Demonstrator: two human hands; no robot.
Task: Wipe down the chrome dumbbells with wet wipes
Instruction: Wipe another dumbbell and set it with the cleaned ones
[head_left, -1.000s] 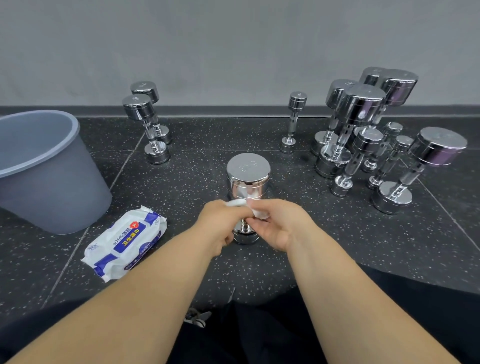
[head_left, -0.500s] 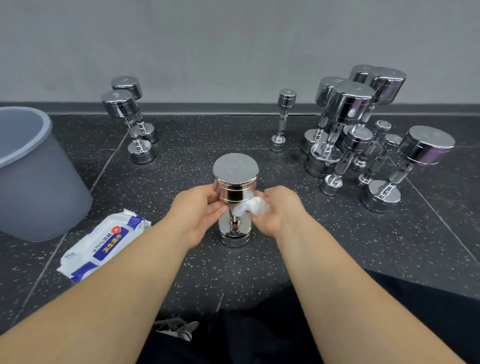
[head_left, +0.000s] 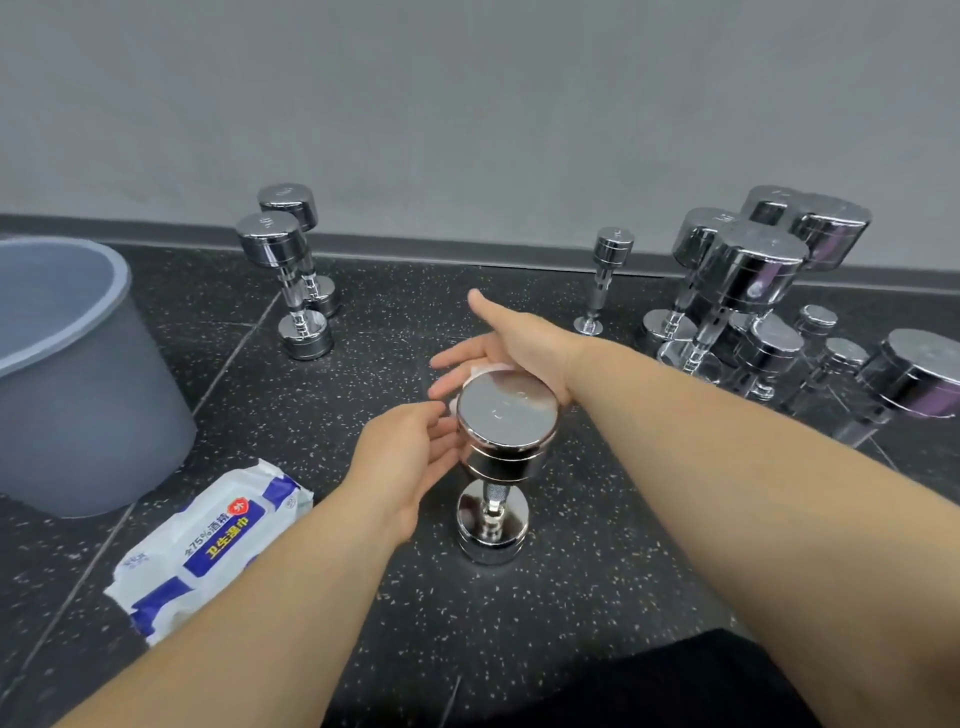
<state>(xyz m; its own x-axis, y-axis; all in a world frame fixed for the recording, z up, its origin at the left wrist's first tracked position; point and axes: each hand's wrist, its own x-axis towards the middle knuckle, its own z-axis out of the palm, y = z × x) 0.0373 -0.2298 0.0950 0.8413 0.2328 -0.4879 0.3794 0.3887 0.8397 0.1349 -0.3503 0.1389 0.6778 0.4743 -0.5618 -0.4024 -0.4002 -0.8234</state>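
Right hand (head_left: 511, 343) reaches over the far side of the upright chrome dumbbell (head_left: 506, 415), fingers stretched straight and thumb pointing away, its palm pressing a crumpled white wet wipe (head_left: 488, 369) against the rim of the top head. The left hand (head_left: 410, 457) is open too, its fingers loosely curved and resting against the left side of that same head. The dumbbell stands on end on the black speckled floor (head_left: 519, 623), directly in front of the person. To its left lies a white-and-blue soft pack of wipes (head_left: 208, 545), with a grey-blue plastic bucket (head_left: 78, 389) beyond. Two upright chrome dumbbells (head_left: 283, 249) stand near the grey wall (head_left: 467, 104), a small slim one (head_left: 605, 275) stands further right, and a crowded cluster of chrome dumbbells (head_left: 753, 270) fills the right side.
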